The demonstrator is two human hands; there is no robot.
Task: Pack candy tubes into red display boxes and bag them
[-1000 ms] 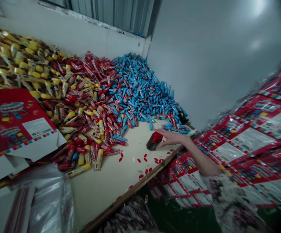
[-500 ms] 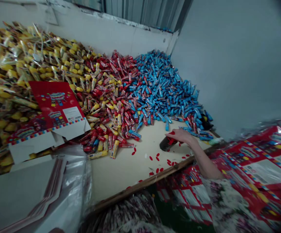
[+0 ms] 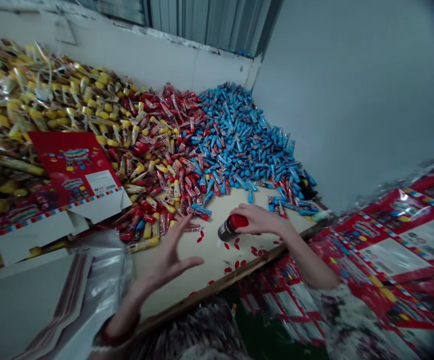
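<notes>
My feed shows the black bottle [image 3: 226,230] over the middle of the cream table [image 3: 182,284], in front of the heap of blue wrapped tubes [image 3: 239,145]. Its long axis slants: the red cap [image 3: 239,220] points right and far, the base left and near. I can't tell whether the base touches the tabletop.

My right hand [image 3: 259,220] has the cap gripped between thumb and fingers. My left hand [image 3: 165,261] is to the left and nearer, thumb well apart from the fingers, which look roughly side by side; nothing shows in it.

The bottle carries pale marks on its dark side, too small for me to read. On the left, the open red carton [image 3: 61,167] bears a colourful logo and a white panel [image 3: 101,181] with a barcode; its lettering is illegible to me, as is the print on the plastic-wrapped red cartons [image 3: 408,235] at the right.

Against half a second ago, the left hand has come up over the table, and the bottle has moved left, now just beyond a pair of loose red ovals [image 3: 237,246] that it stood to the right of then.
</notes>
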